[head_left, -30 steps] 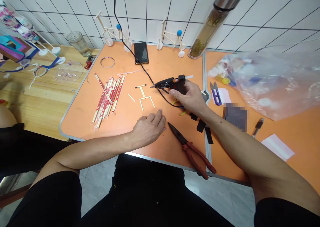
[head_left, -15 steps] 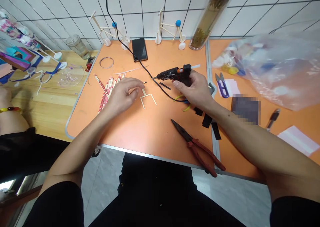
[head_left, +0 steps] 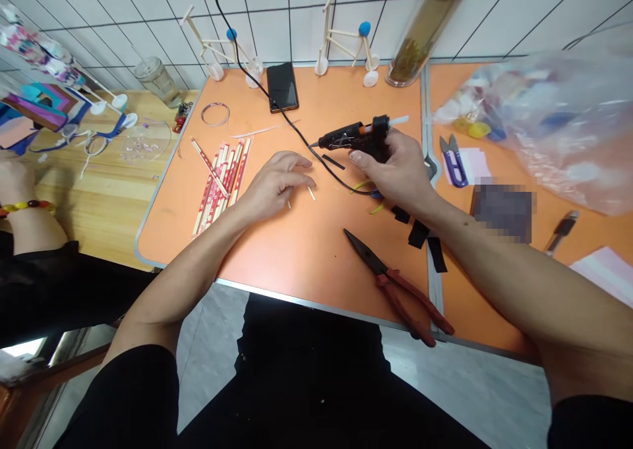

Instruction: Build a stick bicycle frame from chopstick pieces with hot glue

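Note:
My right hand (head_left: 403, 169) is wrapped round the handle of a black hot glue gun (head_left: 353, 136), its nozzle pointing left and a glue stick jutting from its back. My left hand (head_left: 277, 184) is curved low over the table with thumb and fingers apart. Beneath it lies a small frame of thin wooden sticks (head_left: 311, 193), mostly covered, with only the ends of two legs showing. Left of that hand rests a bundle of red-and-white wrapped sticks (head_left: 217, 182). Long-nose pliers (head_left: 383, 279) with red handles lie near the front edge.
A black cable (head_left: 291, 127) crosses the table beside a phone (head_left: 283, 88). Two stick models with blue balls (head_left: 364, 29) stand by the wall, near a tall clear bottle (head_left: 420, 33). Purple snips (head_left: 453, 162) and a plastic bag (head_left: 554, 132) lie right. Another person's arm (head_left: 32, 218) is left.
My left hand has moved right, off the wrapped sticks and over the small stick frame, hiding most of it. The glue gun stays in my right hand. The view has shifted slightly.

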Motion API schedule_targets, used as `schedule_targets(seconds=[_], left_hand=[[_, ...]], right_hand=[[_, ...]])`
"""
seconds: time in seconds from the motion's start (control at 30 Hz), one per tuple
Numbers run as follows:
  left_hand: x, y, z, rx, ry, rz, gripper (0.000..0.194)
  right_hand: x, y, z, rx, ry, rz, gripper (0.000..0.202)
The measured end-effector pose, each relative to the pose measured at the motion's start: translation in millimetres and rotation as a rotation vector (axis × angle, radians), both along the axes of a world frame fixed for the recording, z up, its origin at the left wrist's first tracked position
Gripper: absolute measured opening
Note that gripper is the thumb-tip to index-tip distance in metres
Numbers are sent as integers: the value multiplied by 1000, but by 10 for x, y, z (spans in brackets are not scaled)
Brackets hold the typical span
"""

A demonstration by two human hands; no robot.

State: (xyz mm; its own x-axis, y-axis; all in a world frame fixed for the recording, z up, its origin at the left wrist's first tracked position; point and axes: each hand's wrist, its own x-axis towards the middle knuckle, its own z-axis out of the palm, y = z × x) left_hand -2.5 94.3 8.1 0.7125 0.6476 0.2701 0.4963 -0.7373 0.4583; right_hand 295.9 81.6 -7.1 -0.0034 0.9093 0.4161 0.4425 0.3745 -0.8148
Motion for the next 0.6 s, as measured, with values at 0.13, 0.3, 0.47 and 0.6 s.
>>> schedule_targets(seconds=[0.13,0.3,0.47,0.6], left_hand=[[-38,-19,-8,101,21,54,54],[-78,-158,40,189,142,147,46],[-43,-260,78,156,116,114,40],[17,-287,73,57,23,298,27]], right_hand=[[12,-4,-4,-5,-12,-10,53],[8,-1,-12,-4,-12,-6,56],[3,2,-10,-19,-9,-7,56],[-1,9,-6,-19,12,3,58]])
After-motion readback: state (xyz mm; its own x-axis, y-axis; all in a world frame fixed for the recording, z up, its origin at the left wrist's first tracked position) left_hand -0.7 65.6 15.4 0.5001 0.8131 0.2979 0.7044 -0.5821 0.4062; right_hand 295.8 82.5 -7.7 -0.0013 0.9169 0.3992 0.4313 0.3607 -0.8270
